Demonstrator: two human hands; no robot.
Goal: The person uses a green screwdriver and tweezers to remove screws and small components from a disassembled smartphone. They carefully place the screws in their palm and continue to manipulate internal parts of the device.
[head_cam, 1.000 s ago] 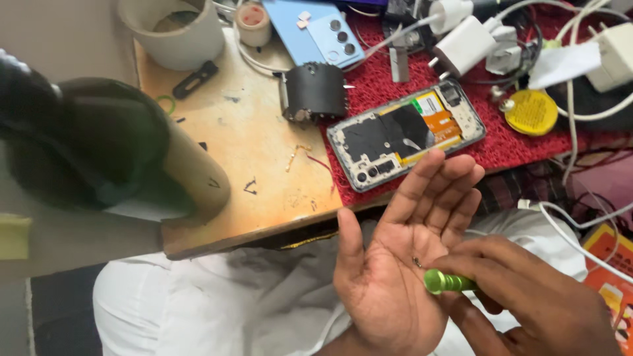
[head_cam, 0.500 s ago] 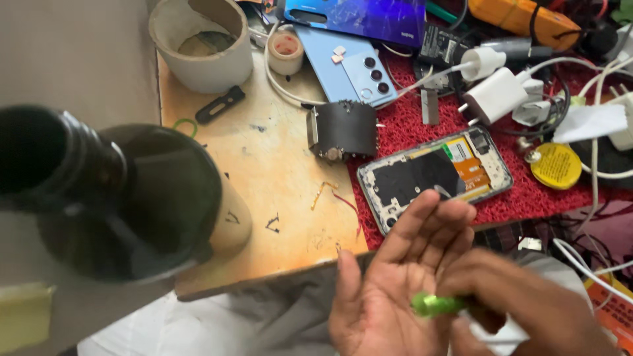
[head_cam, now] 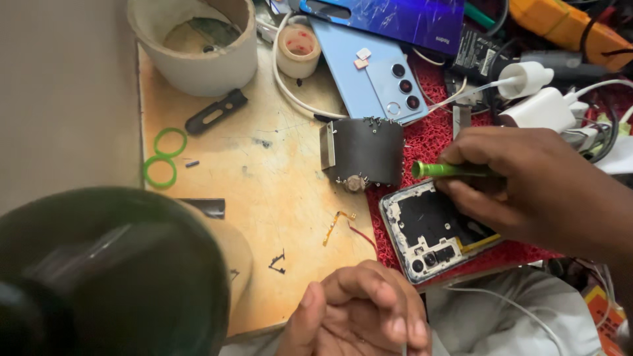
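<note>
Crowding the bench around the opened phone are a black magnetic block, a blue back cover, chargers and a blurred dark lamp head blocking the lower left. The right hand, clamped on a green screwdriver, has moved up over the phone; the left hand, earlier spread flat, now curls loosely, holding nothing visible.

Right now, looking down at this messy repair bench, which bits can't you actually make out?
All from the head view:
- Tip of the green tool: hidden under the right hand.
- Right part of the opened phone: covered by that hand.
- Left hand: curled, and cut off by the bottom edge; anything inside is hidden.
- Dark object, lower left: blurred, too near the camera.
- Loose bits on the wooden board: too small.
</note>
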